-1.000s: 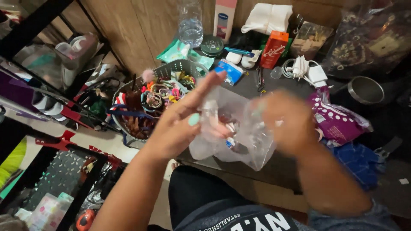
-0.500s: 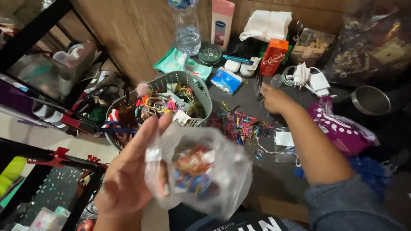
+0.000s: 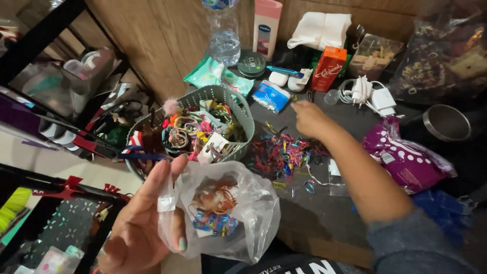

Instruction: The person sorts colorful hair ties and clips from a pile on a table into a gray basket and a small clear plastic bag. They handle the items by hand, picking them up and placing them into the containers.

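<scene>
The left hand was raised near the lower edge of the view, its grip closed on a clear plastic bag: the fingers pinched the bag's gathered edge, with the thumb across the plastic. The bag hung open and crumpled beside the palm, above the person's lap, and held a small tangle of orange and blue hair ties.

The right hand reached out over the dark bench, palm down, at the far edge of a loose pile of coloured elastic bands scattered on the bench top. Its fingers were curled downward toward the surface; whether the grip held anything could not be told from this angle.

Just left of the pile stood a grey-green slotted basket filled with scrunchies and hair ties. Behind it lay a teal wipes packet, a round dark tin and a clear water bottle. Farther along the bench were a blue-and-white tissue pack, an orange carton, a white charger with coiled cable and a folded white cloth. A purple dotted pouch lay beside the right forearm, with a metal cup behind it.
</scene>
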